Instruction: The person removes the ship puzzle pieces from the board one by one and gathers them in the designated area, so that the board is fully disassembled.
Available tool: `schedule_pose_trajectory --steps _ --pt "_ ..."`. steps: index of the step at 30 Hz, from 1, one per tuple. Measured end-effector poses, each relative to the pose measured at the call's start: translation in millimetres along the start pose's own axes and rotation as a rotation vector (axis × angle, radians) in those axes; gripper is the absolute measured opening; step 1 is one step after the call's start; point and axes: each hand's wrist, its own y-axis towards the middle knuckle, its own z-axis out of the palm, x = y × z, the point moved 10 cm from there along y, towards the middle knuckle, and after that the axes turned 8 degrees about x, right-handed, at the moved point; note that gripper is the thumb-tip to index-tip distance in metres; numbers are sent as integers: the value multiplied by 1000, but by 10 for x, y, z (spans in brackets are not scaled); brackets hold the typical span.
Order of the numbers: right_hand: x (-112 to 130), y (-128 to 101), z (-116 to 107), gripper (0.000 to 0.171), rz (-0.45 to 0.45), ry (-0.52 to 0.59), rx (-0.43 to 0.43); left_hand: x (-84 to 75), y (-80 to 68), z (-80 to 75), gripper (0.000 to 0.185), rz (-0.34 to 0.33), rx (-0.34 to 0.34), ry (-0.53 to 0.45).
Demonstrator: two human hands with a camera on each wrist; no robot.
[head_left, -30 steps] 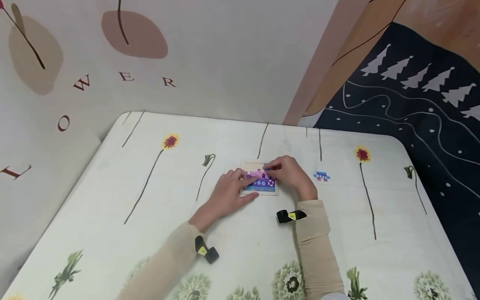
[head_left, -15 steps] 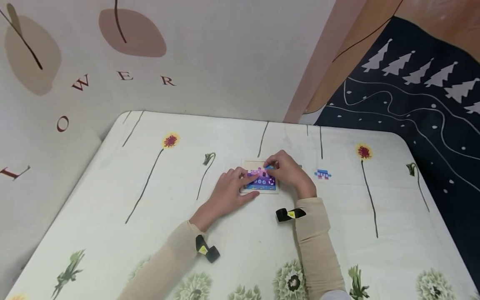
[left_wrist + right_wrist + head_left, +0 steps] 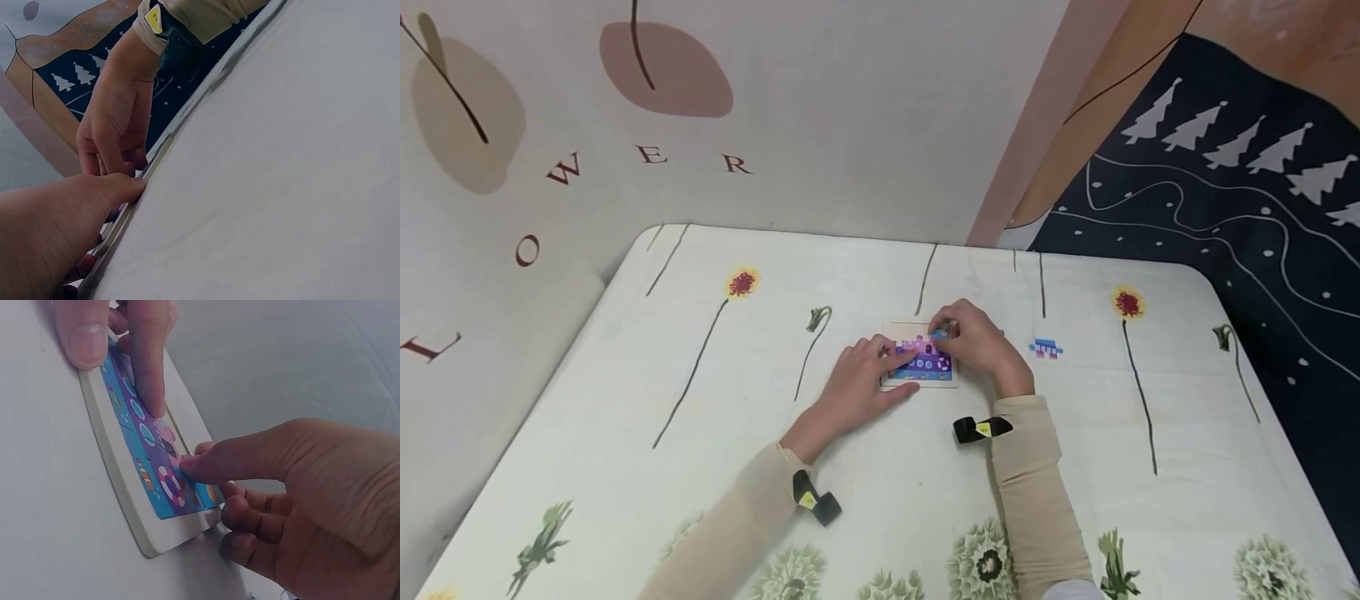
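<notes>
- Left hand (image 3: 857, 385) flat on the flowered worktop (image 3: 647, 467), to the left of the puzzle board (image 3: 921, 358), fingers nearly straight and reaching rightward over the board's left edge.
- In the right wrist view, 1 straight left fingertip (image 3: 152, 394) pressed onto the blue-and-purple picture, thumb (image 3: 84, 337) down on the pale frame beside it; nothing gripped, just pinning.
- Puzzle board lying flat near the worktop's middle, long axis running left to right, pale wooden rim around a mostly filled picture.
- Board sitting directly between the 2 hands, each touching it, neither needing to travel.
- Right hand (image 3: 977, 346) over the board's upper right corner, fingers curled, index finger and thumb pinching a small blue puzzle piece (image 3: 938, 334) at the top edge of the picture.
- From the head view, piece hovering at or just touching the board's upper right part; seated or not, cannot tell.
- In the right wrist view, right index fingertip (image 3: 194, 465) against the picture surface, remaining fingers tucked under beside the frame's edge.
- Loose piece (image 3: 1045, 348), blue, white and red, lying alone on the worktop to the right of the right hand, near but apart from the board, closer to the right hand than the left.
- Black straps on both beige sleeves, behind the wrists.
</notes>
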Motion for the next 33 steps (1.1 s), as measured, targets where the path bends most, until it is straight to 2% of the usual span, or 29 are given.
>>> schedule_pose_trajectory --steps 7,15,22,33 --pt "-57 8 -30 31 50 17 -17 1 -4 0 54 -3 2 -1" --pt "-72 4 -43 28 63 7 -20 0 -9 -3 54 -4 -1 3" --pt "-63 -22 -65 23 20 8 -32 -1 -7 -4 54 -5 -5 2" --pt "-72 -80 -123 22 6 38 -53 8 -11 4 55 -17 1 5"
